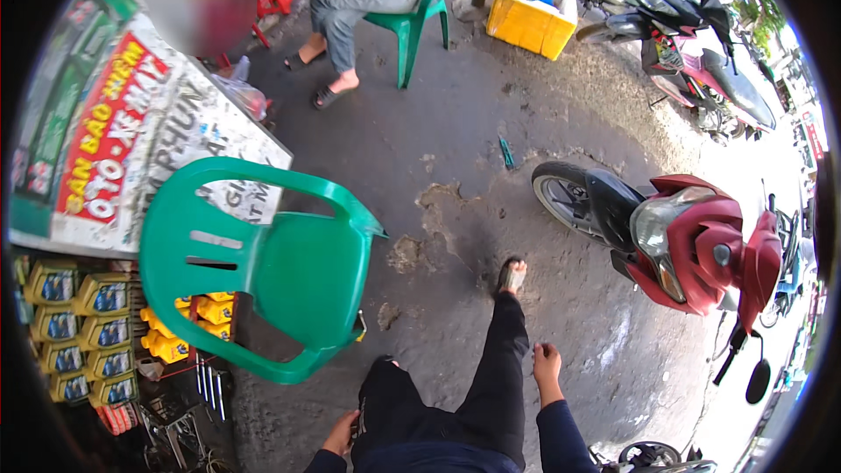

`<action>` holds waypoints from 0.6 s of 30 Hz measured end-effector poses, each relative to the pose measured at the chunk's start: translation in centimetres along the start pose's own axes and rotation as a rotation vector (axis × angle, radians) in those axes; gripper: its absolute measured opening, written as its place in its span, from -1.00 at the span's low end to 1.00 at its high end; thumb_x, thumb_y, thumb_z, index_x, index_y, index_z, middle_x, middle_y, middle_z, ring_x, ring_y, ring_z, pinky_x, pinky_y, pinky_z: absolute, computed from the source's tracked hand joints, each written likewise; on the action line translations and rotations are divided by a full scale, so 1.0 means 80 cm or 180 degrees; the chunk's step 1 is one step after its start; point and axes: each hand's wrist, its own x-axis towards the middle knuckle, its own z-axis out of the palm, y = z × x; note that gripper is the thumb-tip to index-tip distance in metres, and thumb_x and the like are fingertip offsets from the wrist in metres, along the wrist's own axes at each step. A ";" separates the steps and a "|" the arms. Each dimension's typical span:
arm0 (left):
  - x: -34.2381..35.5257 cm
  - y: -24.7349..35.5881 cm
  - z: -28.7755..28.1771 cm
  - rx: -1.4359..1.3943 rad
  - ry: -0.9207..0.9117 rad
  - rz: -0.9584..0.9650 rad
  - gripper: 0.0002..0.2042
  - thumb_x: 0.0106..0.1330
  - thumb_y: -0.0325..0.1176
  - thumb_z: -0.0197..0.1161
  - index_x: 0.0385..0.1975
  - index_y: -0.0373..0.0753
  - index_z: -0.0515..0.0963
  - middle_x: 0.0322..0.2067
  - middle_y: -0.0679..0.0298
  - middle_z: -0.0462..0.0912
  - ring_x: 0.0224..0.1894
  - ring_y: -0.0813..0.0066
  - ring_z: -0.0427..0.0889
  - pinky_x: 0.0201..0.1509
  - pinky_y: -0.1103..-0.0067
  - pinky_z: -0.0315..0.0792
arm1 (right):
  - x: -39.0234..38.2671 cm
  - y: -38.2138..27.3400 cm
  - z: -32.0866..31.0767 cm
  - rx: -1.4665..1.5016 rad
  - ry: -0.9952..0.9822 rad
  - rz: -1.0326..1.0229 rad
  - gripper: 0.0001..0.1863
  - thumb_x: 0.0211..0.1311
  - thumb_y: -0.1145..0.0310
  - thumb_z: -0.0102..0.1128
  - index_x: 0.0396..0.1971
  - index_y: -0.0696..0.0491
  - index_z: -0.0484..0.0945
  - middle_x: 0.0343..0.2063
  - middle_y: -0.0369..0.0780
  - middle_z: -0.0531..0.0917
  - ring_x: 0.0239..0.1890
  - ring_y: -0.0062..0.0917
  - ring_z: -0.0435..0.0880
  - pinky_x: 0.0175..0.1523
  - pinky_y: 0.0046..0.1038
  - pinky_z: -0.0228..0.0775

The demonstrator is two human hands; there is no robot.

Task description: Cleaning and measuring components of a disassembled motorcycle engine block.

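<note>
My left hand [342,434] hangs low beside my left thigh, nearest to the dark trousers [399,398]. Its fingertips are hard to make out there. To the right of my right leg, my right hand [547,366] hangs over the pavement with its fingers curled closed. Whatever it may hold is hidden in the palm. Ahead on the left stands a green plastic armchair [311,267], apart from both hands. A red motorbike [701,241] is parked at the right, its front wheel [561,193] toward the middle.
A printed sign board [188,127] and shelves of oil bottles [109,333] line the left. Farther off, a person [337,22] sits on a green chair [407,26]. A yellow box [530,22] and parked motorbikes [701,61] stand beyond. A small green object [506,153] lies on the ground.
</note>
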 end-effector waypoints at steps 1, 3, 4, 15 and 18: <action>0.017 -0.007 0.030 -0.0361 -0.0113 -0.0072 -0.46 0.45 0.08 0.09 0.30 -0.11 0.45 0.08 0.23 0.64 0.07 0.36 0.61 0.03 0.35 0.50 | 0.078 -0.001 0.014 0.0056 0.0036 -0.0056 -0.67 0.35 0.21 0.22 -0.36 0.23 0.65 -0.53 -0.20 0.71 -0.52 -0.56 0.64 -0.38 -0.48 0.44; 0.036 -0.080 0.021 -0.1112 0.0183 -0.0386 -0.52 0.47 0.03 0.08 0.23 -0.12 0.47 0.02 0.20 0.66 0.03 0.34 0.62 0.06 0.32 0.50 | 0.209 -0.060 0.105 0.0659 -0.0558 0.0485 -0.62 0.39 0.14 0.19 -0.35 0.22 0.66 -0.54 -0.23 0.68 -0.53 -0.63 0.61 -0.39 -0.51 0.42; 0.057 -0.107 0.030 -0.1402 0.0323 -0.0646 -0.56 0.48 0.00 0.10 0.17 -0.18 0.50 -0.04 0.15 0.67 0.00 0.32 0.62 0.12 0.30 0.51 | 0.298 -0.072 0.139 -0.0362 -0.0849 0.0124 -0.56 0.37 0.07 0.19 -0.29 0.22 0.67 -0.49 -0.14 0.73 -0.47 -0.46 0.70 -0.29 -0.39 0.51; 0.186 -0.260 0.493 -0.0403 0.0222 -0.1267 -0.63 0.47 -0.13 0.08 0.13 -0.19 0.54 -0.05 0.03 0.68 0.00 0.21 0.65 0.07 0.32 0.53 | 0.934 -0.241 0.463 -0.2459 -0.0086 -0.2250 -0.50 0.15 0.25 0.39 -0.05 0.23 0.42 -0.15 0.12 0.67 0.02 0.03 0.62 0.10 -0.10 0.49; 0.270 -0.203 0.582 -0.0113 0.0143 -0.1047 -0.64 0.47 -0.16 0.07 0.11 -0.20 0.56 -0.06 0.00 0.68 -0.01 0.18 0.66 0.05 0.33 0.54 | 0.931 -0.225 0.488 -0.2619 0.0053 -0.1878 -0.57 0.09 0.26 0.41 -0.15 0.21 0.50 -0.17 0.08 0.69 -0.04 0.01 0.67 0.11 -0.10 0.49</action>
